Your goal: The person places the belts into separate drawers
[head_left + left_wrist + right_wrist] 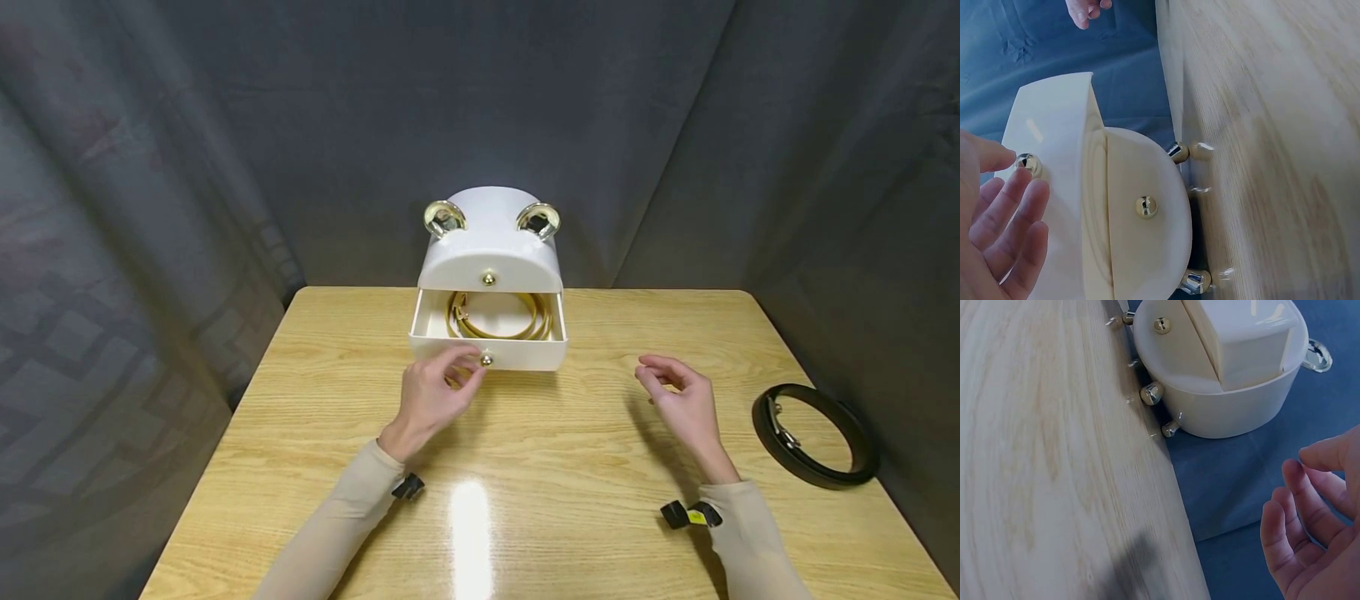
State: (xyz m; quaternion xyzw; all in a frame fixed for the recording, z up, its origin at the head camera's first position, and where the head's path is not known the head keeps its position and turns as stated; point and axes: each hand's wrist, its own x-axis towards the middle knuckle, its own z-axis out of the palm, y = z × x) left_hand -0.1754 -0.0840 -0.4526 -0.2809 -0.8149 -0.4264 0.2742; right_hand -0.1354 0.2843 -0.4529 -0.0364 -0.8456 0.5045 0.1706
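A white, round-topped two-drawer box stands on the table, with its lower drawer pulled out. Inside that drawer lies a coiled mustard-yellow belt with a buckle at its left side. My left hand pinches the drawer's round gold knob between thumb and forefinger, the other fingers loosely bent beside it. To the right of the box, my right hand hovers over the table, its fingers loosely curved and holding nothing; the right wrist view shows the right hand apart from the box.
A coiled black belt with a metal buckle lies at the table's right edge. Two gold, ear-like rounds stick out from the box top. The upper drawer, with its gold knob, is closed. Grey curtains hang behind the wooden table.
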